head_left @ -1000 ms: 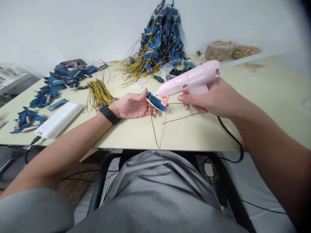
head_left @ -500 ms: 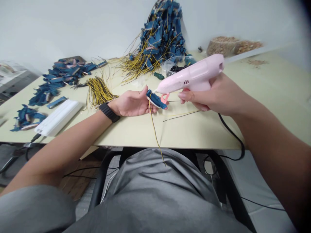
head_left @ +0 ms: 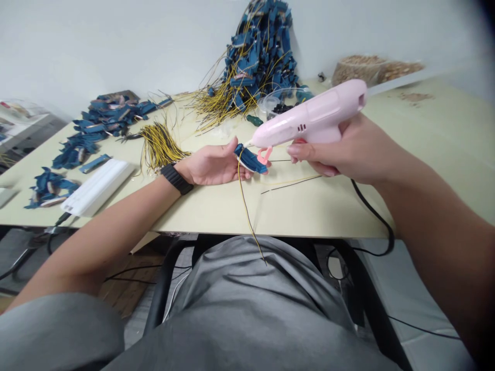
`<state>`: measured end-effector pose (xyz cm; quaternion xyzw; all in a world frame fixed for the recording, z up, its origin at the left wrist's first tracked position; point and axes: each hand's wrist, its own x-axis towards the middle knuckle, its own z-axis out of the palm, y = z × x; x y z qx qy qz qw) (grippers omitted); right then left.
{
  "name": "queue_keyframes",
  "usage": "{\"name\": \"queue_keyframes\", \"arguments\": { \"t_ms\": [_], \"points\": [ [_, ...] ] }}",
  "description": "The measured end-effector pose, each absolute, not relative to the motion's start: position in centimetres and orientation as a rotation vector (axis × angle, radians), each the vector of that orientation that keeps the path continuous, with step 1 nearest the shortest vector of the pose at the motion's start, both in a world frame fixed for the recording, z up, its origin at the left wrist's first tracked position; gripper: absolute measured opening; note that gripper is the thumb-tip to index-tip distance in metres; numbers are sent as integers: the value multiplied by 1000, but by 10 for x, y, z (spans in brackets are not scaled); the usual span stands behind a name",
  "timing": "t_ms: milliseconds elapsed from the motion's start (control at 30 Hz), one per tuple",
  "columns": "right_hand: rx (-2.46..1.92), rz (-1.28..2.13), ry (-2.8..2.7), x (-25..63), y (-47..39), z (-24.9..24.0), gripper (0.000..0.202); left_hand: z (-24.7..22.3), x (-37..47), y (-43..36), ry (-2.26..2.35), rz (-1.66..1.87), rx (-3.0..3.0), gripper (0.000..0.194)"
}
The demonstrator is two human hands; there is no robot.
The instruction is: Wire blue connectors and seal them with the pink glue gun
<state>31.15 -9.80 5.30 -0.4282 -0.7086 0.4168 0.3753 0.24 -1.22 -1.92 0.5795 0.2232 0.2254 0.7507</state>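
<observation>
On its side on the table, my left hand [head_left: 214,164] holds a small blue piece [head_left: 251,159] between thumb and fingers. From this piece a thin yellow-and-black wire [head_left: 244,206] hangs over the table edge onto my lap. My right hand [head_left: 340,152] is wrapped round the handle of a pink hot glue gun [head_left: 309,116], one finger near its trigger. The nozzle is at the upper left end of the blue piece; whether it touches cannot be made out. A clear glue stick [head_left: 398,82] sticks out of the gun's back.
A tall heap of wired blue pieces [head_left: 259,56] stands at the back. Left lie more blue pieces [head_left: 104,121], a bundle of yellow-and-black wires [head_left: 160,147] and a white box [head_left: 98,188]. Behind the gun are a clear tub [head_left: 274,105] and grainy brown material [head_left: 358,69]. The gun's black cord [head_left: 373,211] crosses the table edge.
The whole view has shifted slightly. My hands keep nearly the same pose, and the nozzle stays at the end of the blue piece, with the gun's rear slightly higher.
</observation>
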Motion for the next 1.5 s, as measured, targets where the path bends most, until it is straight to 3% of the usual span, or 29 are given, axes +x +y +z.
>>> {"name": "queue_keyframes", "arguments": {
  "t_ms": [200, 467, 667, 1100, 1500],
  "points": [
    [-1112, 1037, -1824, 311, -101, 55, 58, -18, 2, -13, 498, 509, 1288, 69],
    [-1077, 1047, -1822, 315, -102, 55, 41, -21, 0, -13, 574, 508, 1284, 79],
    [-1080, 1060, -1816, 316, -100, 55, 51, -17, -3, -15, 465, 464, 1261, 69],
    [-1235, 998, -1829, 314, -102, 55, 59, -20, -3, -13, 404, 436, 1252, 73],
    [-1271, 814, -1909, 315, -97, 49, 47, -19, 1, -11, 493, 460, 1225, 63]
  ]
}}
